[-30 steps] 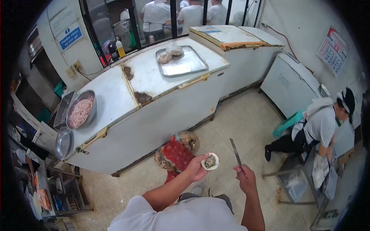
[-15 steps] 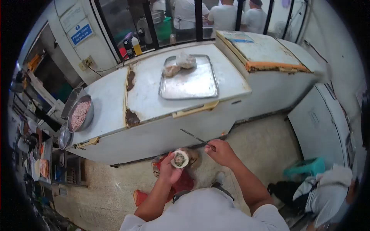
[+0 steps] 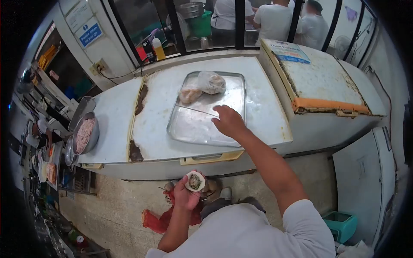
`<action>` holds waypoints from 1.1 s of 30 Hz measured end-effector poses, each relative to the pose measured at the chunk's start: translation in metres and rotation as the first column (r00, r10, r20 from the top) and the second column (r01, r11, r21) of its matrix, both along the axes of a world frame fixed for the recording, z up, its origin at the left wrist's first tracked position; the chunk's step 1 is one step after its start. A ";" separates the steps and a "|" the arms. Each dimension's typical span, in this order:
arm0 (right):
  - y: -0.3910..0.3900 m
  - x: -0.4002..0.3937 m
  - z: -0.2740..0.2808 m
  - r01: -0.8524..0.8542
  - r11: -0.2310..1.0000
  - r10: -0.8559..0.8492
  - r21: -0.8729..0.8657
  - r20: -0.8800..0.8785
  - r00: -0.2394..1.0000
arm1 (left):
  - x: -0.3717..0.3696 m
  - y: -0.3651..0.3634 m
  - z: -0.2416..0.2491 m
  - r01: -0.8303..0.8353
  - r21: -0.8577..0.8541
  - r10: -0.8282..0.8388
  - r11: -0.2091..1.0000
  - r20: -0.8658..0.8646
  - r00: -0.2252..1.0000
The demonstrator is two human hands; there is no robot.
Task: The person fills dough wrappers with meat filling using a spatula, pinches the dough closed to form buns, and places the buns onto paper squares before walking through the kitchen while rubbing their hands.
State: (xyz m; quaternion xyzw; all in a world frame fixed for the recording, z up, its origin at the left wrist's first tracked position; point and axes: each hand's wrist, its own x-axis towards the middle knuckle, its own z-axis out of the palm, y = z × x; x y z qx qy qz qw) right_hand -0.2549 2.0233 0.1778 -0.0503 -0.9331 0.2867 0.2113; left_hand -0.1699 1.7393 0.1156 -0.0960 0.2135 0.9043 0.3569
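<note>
In my left hand (image 3: 184, 197), a round of white dough (image 3: 195, 181) is cupped face up, with a pale, green-flecked filling in its centre. My right hand (image 3: 229, 122) is stretched out over the metal tray (image 3: 202, 133), thumb and forefinger parted around the near end of a narrow metal spatula (image 3: 195, 110). The spatula's far end reaches the tray's left rim. Behind it on the tray sit a clear plastic bag (image 3: 211, 82) with pale contents and a smaller tan bundle (image 3: 190, 95).
The tray stands on a white chest freezer (image 3: 161, 103) with rusty patches. A bowl of pinkish minced filling (image 3: 85, 134) is at its left end. Another freezer (image 3: 318, 77) adjoins on the right. Red sacking (image 3: 157, 221) lies by my feet; people in white work behind the window.
My right hand has moved forward with the spatula, from above the floor to over the tray, and its fingers have parted. My left hand still holds the filled dough low.
</note>
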 end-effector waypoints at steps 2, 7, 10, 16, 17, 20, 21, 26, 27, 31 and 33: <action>0.015 -0.027 -0.001 -0.010 0.999 0.009 0.036 0.007 1.000 | -0.019 0.017 0.001 0.006 0.020 -0.006 1.000 -0.041 0.999; 0.051 -0.101 0.006 0.021 0.999 -0.020 -0.028 0.039 0.999 | -0.037 0.051 0.025 -0.107 -0.080 0.103 0.991 -0.055 0.993; 0.071 -0.148 0.000 -0.022 0.999 0.020 0.025 0.069 0.997 | -0.035 0.071 0.022 -0.195 -0.089 0.187 0.977 -0.093 0.978; 0.102 -0.193 0.007 -0.235 0.970 0.236 -0.065 0.006 0.972 | -0.015 0.109 0.021 -0.387 -0.040 0.383 0.921 -0.077 0.920; 0.108 -0.194 0.014 -0.241 0.969 0.242 -0.058 0.009 0.970 | -0.012 0.112 0.019 -0.416 -0.056 0.411 0.908 -0.081 0.908; 0.120 -0.203 0.033 -0.235 0.945 0.235 -0.227 -0.027 0.972 | -0.008 0.130 0.028 -0.449 -0.051 0.443 0.892 -0.099 0.891; 0.123 -0.203 0.033 -0.267 0.943 0.270 -0.201 -0.016 0.963 | -0.006 0.133 0.031 -0.475 -0.109 0.465 0.873 -0.103 0.879; 0.141 -0.157 0.050 -0.307 0.920 0.337 -0.245 0.093 0.937 | -0.012 0.136 0.029 -0.500 -0.191 0.477 0.845 -0.155 0.865; 0.142 -0.144 0.045 -0.264 0.922 0.296 -0.284 0.073 0.952 | -0.013 0.135 0.030 -0.536 -0.203 0.508 0.820 -0.176 0.843; 0.164 -0.040 0.034 -0.115 0.947 0.206 -0.301 0.294 0.933 | -0.026 0.097 0.016 -0.607 -0.192 0.578 0.771 -0.189 0.794; 0.164 0.009 -0.002 -0.096 0.982 0.150 -0.165 0.355 0.923 | -0.037 0.084 0.019 -0.602 -0.242 0.551 0.761 -0.249 0.797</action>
